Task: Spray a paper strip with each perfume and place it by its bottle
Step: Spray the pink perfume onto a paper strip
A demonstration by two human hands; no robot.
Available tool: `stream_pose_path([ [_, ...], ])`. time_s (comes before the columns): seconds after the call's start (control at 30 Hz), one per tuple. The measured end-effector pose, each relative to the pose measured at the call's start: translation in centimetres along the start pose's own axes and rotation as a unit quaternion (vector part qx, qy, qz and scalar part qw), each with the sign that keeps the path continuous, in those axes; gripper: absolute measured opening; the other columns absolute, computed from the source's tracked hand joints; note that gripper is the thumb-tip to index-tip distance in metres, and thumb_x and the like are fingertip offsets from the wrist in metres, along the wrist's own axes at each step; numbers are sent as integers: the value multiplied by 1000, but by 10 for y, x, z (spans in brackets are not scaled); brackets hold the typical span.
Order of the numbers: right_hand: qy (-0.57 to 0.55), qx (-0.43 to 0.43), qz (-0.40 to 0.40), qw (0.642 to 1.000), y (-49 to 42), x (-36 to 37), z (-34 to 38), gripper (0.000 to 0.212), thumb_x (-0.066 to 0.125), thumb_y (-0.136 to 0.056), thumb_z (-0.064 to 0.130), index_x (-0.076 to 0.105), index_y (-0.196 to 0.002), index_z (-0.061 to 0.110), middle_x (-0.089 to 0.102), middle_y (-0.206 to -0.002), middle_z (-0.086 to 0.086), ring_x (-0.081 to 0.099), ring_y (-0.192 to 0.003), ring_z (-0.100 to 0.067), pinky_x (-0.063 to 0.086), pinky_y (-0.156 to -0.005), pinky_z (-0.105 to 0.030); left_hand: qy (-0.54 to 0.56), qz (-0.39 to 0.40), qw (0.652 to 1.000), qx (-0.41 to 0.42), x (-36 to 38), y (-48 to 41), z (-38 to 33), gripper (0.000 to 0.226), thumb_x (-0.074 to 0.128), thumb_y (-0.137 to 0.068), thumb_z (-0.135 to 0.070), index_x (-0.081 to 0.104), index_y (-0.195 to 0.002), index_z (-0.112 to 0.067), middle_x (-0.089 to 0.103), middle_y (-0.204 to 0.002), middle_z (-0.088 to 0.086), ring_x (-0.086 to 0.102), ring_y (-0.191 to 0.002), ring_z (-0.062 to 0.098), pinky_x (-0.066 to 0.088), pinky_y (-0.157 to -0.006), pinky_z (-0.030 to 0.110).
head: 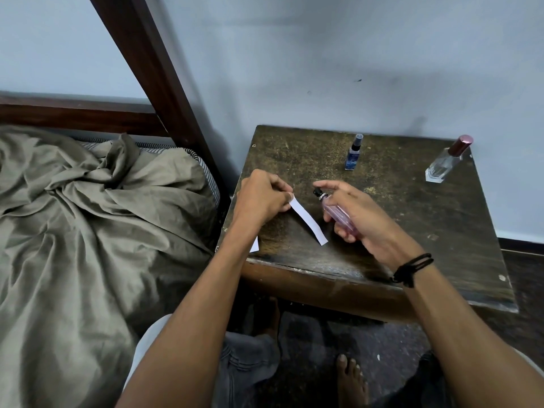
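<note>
Bedsheet (pixel 88 216) (crumpled, grey-green) lies left. A scratched wooden table (pixel 412 219) stands by the pale blue wall (pixel 323 54). Over it the left hand (pixel 262 198) pinches a paper strip (pixel 309 220); the right hand (pixel 368 219) grips a pink perfume bottle (pixel 338 214). Farther back stand a blue spray bottle (pixel 354 153) and a clear bottle (pixel 446 161).

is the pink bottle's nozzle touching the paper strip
Apart. The head view shows table between the pink bottle's nozzle and the paper strip the left hand pinches.

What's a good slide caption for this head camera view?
Left hand pinches a paper strip while the right hand holds a pink perfume bottle beside it over a worn wooden table.
</note>
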State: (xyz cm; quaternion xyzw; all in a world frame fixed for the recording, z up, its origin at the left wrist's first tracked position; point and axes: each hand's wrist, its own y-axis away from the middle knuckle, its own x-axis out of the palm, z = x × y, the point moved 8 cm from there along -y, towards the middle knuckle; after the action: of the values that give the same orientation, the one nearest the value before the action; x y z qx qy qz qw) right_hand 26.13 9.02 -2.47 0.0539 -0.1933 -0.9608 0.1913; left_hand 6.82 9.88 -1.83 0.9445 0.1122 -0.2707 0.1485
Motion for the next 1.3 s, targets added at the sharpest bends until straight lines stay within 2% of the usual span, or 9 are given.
stream_pose_path([
  [0.1, 108, -56, -31, 992, -1, -1, 3, 35, 59, -94, 25, 65, -120, 47, 56, -75, -1, 49, -55, -15, 40, -44, -27, -5, 2, 1000, -1, 0, 1, -2, 25, 81, -79, -6, 73, -63, -23, 75, -75, -3, 76, -79, 7, 63, -82, 38],
  [0.2, 139, -79, -21, 987, -3, 2, 1, 36, 62, -92, 26, 62, -120, 49, 53, -61, 4, 50, -54, -13, 47, -50, -30, -2, 3, 1000, -5, -1, 4, -3, 25, 80, -81, -5, 73, -66, -23, 70, -77, -9, 77, -71, 13, 63, -84, 37],
  [0.27, 159, -87, -25, 983, -5, 2, 0, 37, 63, -91, 29, 61, -121, 50, 55, -62, 8, 51, -54, -12, 48, -53, -32, -1, 5, 1000, -6, -1, 4, -4, 24, 80, -82, -4, 74, -67, -22, 69, -77, -11, 77, -69, 14, 63, -84, 36],
  [0.33, 193, -101, -42, 975, -7, 0, 0, 37, 65, -89, 33, 61, -121, 50, 60, -70, 15, 54, -60, -8, 48, -61, -33, -3, 6, 1000, -5, -2, 5, -5, 24, 79, -82, -5, 74, -68, -22, 68, -77, -12, 76, -68, 14, 63, -84, 36],
  [0.43, 245, -136, -62, 958, -8, 0, 4, 38, 64, -89, 34, 60, -124, 48, 67, -89, 14, 61, -75, -10, 52, -73, -35, -1, 5, 1000, -7, -2, 4, -4, 25, 80, -82, -4, 73, -66, -22, 69, -79, -11, 76, -67, 16, 63, -84, 37],
  [0.57, 340, -184, -69, 920, -2, 5, 10, 47, 57, -84, 40, 52, -130, 50, 61, -111, 10, 59, -94, -13, 50, -83, -38, 5, 1, 1000, -1, -2, 3, -2, 23, 80, -81, -5, 74, -66, -21, 74, -79, -3, 76, -66, 16, 63, -83, 39],
  [0.83, 404, -195, -65, 891, -2, 10, 6, 40, 59, -86, 39, 53, -125, 46, 54, -98, 8, 53, -86, -15, 38, -71, -34, 11, 2, 1000, 6, -3, 2, -3, 11, 79, -83, -6, 78, -76, -15, 77, -72, 5, 77, -67, 16, 64, -81, 38],
  [1.0, 444, -212, -60, 869, 2, 15, 8, 37, 58, -89, 41, 52, -125, 41, 53, -97, 7, 52, -86, -15, 41, -72, -35, 21, -2, 1000, 3, -3, 0, -1, 13, 81, -81, -7, 78, -73, -17, 77, -70, 4, 77, -68, 17, 64, -81, 39],
  [1.3, 449, -211, -62, 866, 4, 18, 9, 35, 60, -88, 38, 55, -123, 40, 50, -93, 10, 52, -84, -15, 42, -72, -35, 30, -4, 1000, 4, -4, -1, -1, 19, 80, -81, -5, 77, -69, -20, 77, -72, 5, 77, -70, 19, 64, -81, 39],
])
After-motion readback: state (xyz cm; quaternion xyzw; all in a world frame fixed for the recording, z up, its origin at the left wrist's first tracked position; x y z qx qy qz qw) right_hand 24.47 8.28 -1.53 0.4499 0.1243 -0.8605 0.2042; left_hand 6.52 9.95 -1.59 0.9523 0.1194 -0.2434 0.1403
